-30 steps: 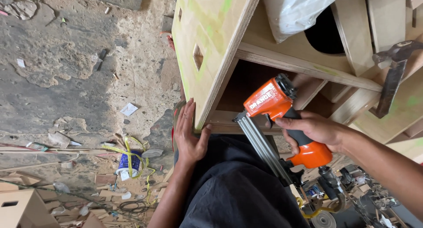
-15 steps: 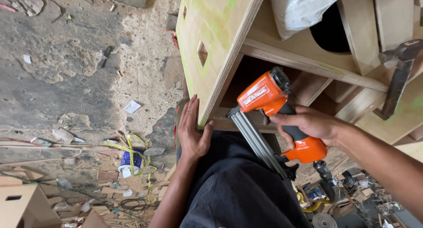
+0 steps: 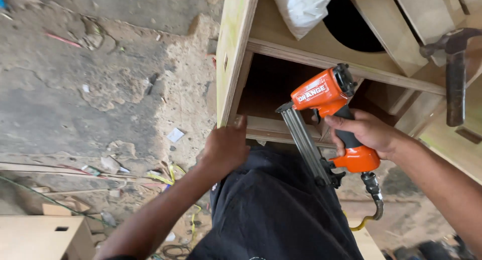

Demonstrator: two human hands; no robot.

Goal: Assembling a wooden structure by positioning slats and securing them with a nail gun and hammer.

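My right hand (image 3: 369,133) grips the black handle of an orange pneumatic nail gun (image 3: 325,96), its long metal magazine (image 3: 304,144) slanting down over my dark-trousered lap. The gun's nose points at the lower rail of a plywood cabinet (image 3: 236,49). My left hand (image 3: 226,149) presses on the cabinet's lower left corner, fingers curled over the edge of the bottom rail (image 3: 271,129). An air hose fitting (image 3: 374,194) hangs from the gun's base.
A hammer (image 3: 454,74) lies on the plywood at the right. A white plastic bag (image 3: 301,6) sits in the cabinet's upper opening. The concrete floor at the left is littered with scraps, wires and yellow strapping (image 3: 165,177). A small plywood box (image 3: 42,235) stands bottom left.
My left hand went from flat against the side panel to gripping the bottom corner. The nail gun has swung closer to the lower rail, and the view has shifted towards the cabinet.
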